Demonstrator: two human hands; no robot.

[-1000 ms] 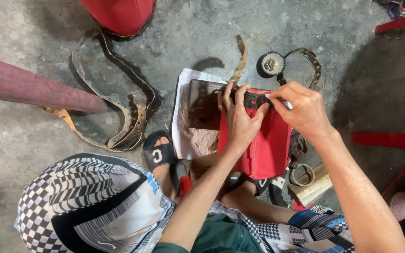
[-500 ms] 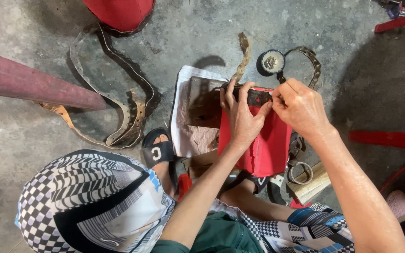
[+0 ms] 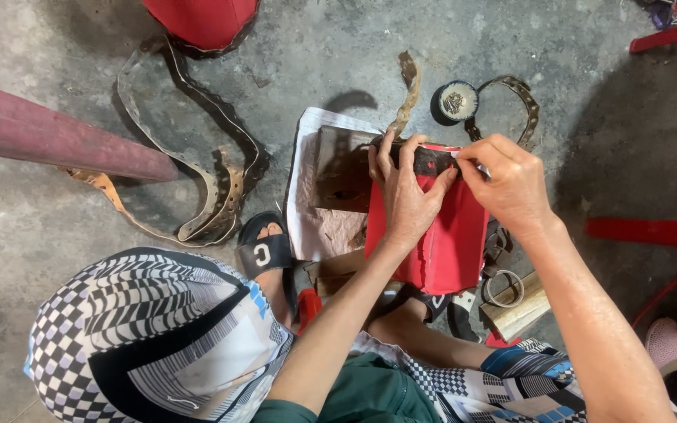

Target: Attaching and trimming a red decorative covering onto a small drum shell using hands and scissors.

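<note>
Two hands at work, centre-right of the frame. Left hand (image 3: 405, 200) lies flat, fingers spread, pressing down on one red sheet (image 3: 440, 243) draped over a block, fingertips on a dark strap (image 3: 430, 160) that runs across the sheet's top edge. Right hand (image 3: 511, 184) is clenched in a pinch on the same strap's right end — a small pale tool tip shows between the fingers, too small to tell what kind. The strap sits just above centre, touching both hands.

Under the red sheet: one brown wooden block (image 3: 338, 168) on one white paper sheet (image 3: 307, 204), left of the hands. One worn curved strip (image 3: 407, 98) rises from the block toward upper centre. One round tin (image 3: 457, 100) with a dark rim in the upper middle, beside one studded belt loop (image 3: 523, 106) curving around upper right.

Left half: a loose pile of old belts (image 3: 213, 188) on the concrete floor (image 3: 64, 227) — three or so, count unclear where they overlap. One dark red pipe (image 3: 56, 137) crosses from the left edge. One red tub (image 3: 201, 19) at the top edge. One black sandal (image 3: 264, 251) on a foot, lower centre. One metal ring (image 3: 505, 288) lower right, on a pale wood piece (image 3: 519, 309). One black-and-white patterned cloth (image 3: 143, 337) fills lower left.
</note>
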